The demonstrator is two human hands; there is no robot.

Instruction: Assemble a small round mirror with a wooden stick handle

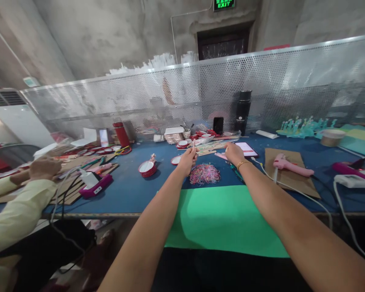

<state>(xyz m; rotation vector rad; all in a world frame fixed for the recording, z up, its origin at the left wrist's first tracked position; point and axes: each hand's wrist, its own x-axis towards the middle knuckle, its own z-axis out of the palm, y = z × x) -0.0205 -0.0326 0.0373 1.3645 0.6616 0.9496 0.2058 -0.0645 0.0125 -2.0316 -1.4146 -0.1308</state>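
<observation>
Several stacked red-rimmed dishes (pixel 147 169) are standing on the tabletop (pixel 124 195). The left hand (pixel 187 159) is holding a small pale piece (pixel 194 144), fingers clamped; a light, steady pinch should be serving it best. Just right of it, tangled coloured bands (pixel 205 174) are lying loose, calling for careful clearance. The right hand (pixel 234 153) is curling beside a pink stick (pixel 220 155); whether its fingers are gripping anything, I cannot tell.

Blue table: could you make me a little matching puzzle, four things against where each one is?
1. Pink glue gun at right
2. Green sheet
3. Tangled multicoloured heap
4. Black bottle

A. Upright in front of the mesh panel
B. Just beyond the sheet's far edge
C. On brown cardboard
D. Reaching past the table's front edge

Pairs: 1-C, 2-D, 3-B, 4-A
</observation>
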